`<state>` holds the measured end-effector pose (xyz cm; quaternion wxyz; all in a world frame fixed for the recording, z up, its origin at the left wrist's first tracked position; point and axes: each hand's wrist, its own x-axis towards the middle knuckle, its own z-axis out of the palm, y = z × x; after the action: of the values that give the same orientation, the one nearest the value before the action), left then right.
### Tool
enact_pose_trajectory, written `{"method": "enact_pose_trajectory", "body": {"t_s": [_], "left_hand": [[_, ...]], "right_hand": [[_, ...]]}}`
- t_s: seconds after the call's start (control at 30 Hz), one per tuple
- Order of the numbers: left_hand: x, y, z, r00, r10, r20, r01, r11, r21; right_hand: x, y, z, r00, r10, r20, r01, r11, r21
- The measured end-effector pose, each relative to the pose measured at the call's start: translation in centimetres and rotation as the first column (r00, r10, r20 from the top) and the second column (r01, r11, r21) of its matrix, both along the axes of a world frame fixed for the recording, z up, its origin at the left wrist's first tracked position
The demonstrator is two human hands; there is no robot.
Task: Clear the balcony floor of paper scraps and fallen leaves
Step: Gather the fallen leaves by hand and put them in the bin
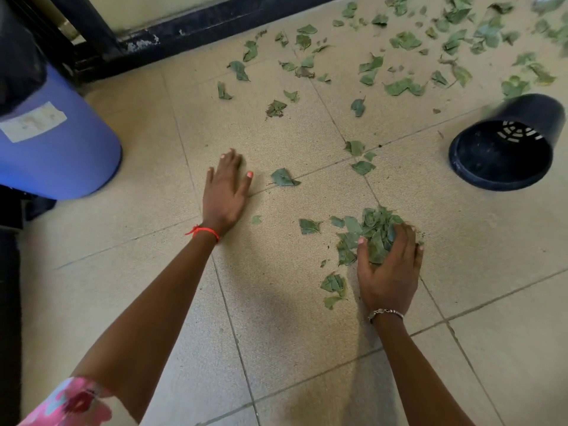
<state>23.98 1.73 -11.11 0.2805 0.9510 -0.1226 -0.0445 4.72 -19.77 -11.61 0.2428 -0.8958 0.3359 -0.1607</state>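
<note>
Leaves (376, 238) clutched in right hand (390, 273); black pot (536, 109) sideways nearby.

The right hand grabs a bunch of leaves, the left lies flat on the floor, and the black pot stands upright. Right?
Not quite. The head view shows the black pot lying on its side, not upright. The right hand does grip a bunch of leaves and the left hand lies flat on the floor.

Head view down, floor (276, 318) seemingly near
</note>
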Motion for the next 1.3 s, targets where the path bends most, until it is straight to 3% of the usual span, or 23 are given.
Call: {"method": "enact_pose_trajectory", "body": {"t_s": [0.2, 0.3, 0.43, 0.53, 0.6, 0.7, 0.77, 0.9, 1.1, 1.2, 1.23, 1.3], "left_hand": [[-3.6, -2.4, 1.2, 0.957, -0.274, -0.095, 0.244, 0.938, -0.247], [-4.1, -3.5, 1.8, 0.937, -0.308, -0.164, 0.215, 0.879, -0.425], [-3.0, -4.6, 1.2, 0.985, -0.132, -0.114, 0.092, 0.949, -0.302], [-3.2, -6.4, 0.7, 0.958, -0.275, -0.084, 0.264, 0.956, -0.126], [-4.3, -7.7, 0.5, 0.921, -0.384, -0.072, 0.378, 0.922, -0.087], [-6.8, -9.0, 0.4, 0.855, -0.515, -0.063, 0.501, 0.851, -0.157], [-8.3, -9.3, 0.5, 0.817, -0.569, -0.092, 0.524, 0.800, -0.291], [-9.5, -9.5, 1.0, 0.829, -0.512, -0.225, 0.305, 0.752, -0.584], [-9.9, -10.7, 1.1, 0.891, -0.420, -0.169, 0.336, 0.864, -0.374], [-9.8, -10.3, 0.7, 0.888, -0.439, -0.135, 0.353, 0.842, -0.408], [-9.7, -10.2, 0.6, 0.886, -0.446, -0.123, 0.370, 0.843, -0.391], [-9.7, -10.2, 0.4, 0.877, -0.466, -0.116, 0.402, 0.845, -0.351]], "right_hand": [[0.1, 0.0, 0.1, 1.000, -0.004, -0.005, 0.004, 1.000, 0.000], [0.1, 0.1, 0.1, 1.000, 0.000, 0.005, 0.000, 1.000, 0.001], [0.1, 0.1, 0.2, 1.000, -0.002, 0.001, 0.002, 1.000, 0.009], [0.0, 0.1, 0.2, 1.000, -0.006, -0.004, 0.006, 1.000, -0.009], [0.1, 0.1, 0.3, 1.000, -0.005, -0.004, 0.005, 1.000, -0.012], [0.0, 0.0, 0.2, 1.000, -0.003, 0.007, 0.003, 1.000, -0.014], [0.0, 0.0, 0.2, 1.000, 0.006, 0.014, -0.006, 1.000, -0.011], [0.0, -0.1, 0.1, 1.000, -0.009, 0.014, 0.009, 1.000, 0.003], [0.3, -0.2, 0.3, 0.998, -0.037, -0.040, 0.040, 0.997, 0.069], [0.0, -0.7, 1.4, 0.975, -0.037, 0.219, -0.050, 0.924, 0.379], [0.0, -1.1, 1.9, 0.956, -0.029, 0.291, -0.100, 0.903, 0.418], [0.8, -2.9, 2.3, 0.957, -0.008, 0.289, -0.102, 0.926, 0.364]]}}
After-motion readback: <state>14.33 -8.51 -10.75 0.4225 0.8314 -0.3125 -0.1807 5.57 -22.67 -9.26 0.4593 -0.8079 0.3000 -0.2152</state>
